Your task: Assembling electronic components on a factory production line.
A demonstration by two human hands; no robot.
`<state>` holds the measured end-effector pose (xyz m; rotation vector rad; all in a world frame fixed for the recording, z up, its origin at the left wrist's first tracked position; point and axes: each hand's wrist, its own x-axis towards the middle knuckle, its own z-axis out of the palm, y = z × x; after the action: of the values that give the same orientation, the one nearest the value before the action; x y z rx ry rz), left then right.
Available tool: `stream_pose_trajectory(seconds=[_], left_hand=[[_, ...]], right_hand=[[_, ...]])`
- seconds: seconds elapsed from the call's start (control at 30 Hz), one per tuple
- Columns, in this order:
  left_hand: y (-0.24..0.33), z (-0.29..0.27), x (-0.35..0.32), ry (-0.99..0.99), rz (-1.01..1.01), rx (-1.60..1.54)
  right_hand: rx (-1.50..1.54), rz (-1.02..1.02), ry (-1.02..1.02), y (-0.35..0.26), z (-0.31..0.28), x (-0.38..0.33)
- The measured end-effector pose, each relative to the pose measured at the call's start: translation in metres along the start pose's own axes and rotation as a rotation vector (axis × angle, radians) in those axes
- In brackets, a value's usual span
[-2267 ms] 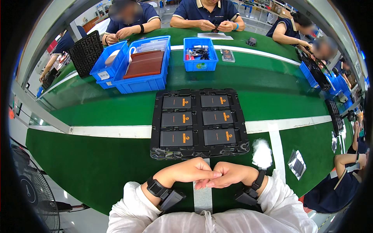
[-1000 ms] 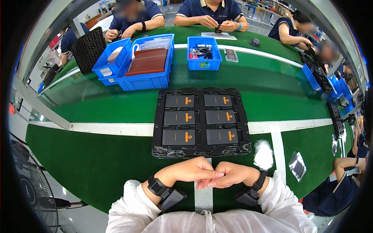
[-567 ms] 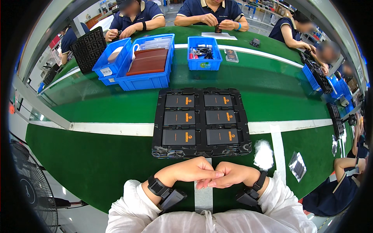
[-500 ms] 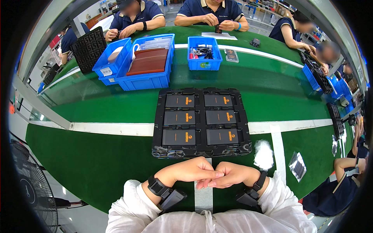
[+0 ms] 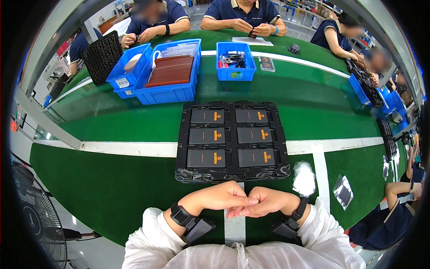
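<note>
"Green cloth is covering the big table (image 5: 112,193), and people in blue shirts are sitting along the far side. What are the two hands doing?"

"They are resting together at the near edge. The left hand (image 5: 221,197) is curled and the right hand (image 5: 264,201) is curled too, fingertips touching each other. Neither one is holding anything that I can see."

"Where is the black tray (image 5: 183,139)?"

"It is lying just past the hands, in the middle of the table. Six dark flat pieces (image 5: 206,158) are sitting in its pockets, three on the left and three on the right."

"What could go wrong?"

"I think a hand pushing forward fast could be bumping the near rim of the tray, and the flat pieces could be popping out of their pockets."

"Anything else close by?"

"A white crumpled wrapper (image 5: 304,178) and a small clear bag (image 5: 344,192) are lying to the right. A sleeve could be sweeping them off the table. The blue bins (image 5: 170,94) are sitting far away on the left, so they are looking safe."
</note>
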<state>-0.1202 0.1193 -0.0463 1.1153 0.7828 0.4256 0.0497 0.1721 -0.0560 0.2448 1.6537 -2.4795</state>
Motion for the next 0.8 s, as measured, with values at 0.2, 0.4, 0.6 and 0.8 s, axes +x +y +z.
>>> stream_pose_trajectory(seconds=[0.2, 0.4, 0.6, 0.8], left_hand=[[-0.001, 0.0002, -0.0003, 0.003, 0.013, 0.002], [-0.0005, 0.0005, -0.0001, -0.003, 0.026, -0.007], [0.0014, 0.0, -0.0001, -0.001, 0.02, -0.002], [-0.0025, 0.0011, 0.0002, 0.015, 0.017, -0.002]], right_hand=[[0.002, 0.025, -0.013, -0.0027, 0.0007, 0.0], [-0.003, 0.022, -0.016, -0.0037, 0.0013, -0.0003], [0.002, 0.018, -0.027, -0.0006, -0.0003, -0.0005], [-0.017, 0.026, -0.014, -0.0013, 0.0006, -0.0002]])
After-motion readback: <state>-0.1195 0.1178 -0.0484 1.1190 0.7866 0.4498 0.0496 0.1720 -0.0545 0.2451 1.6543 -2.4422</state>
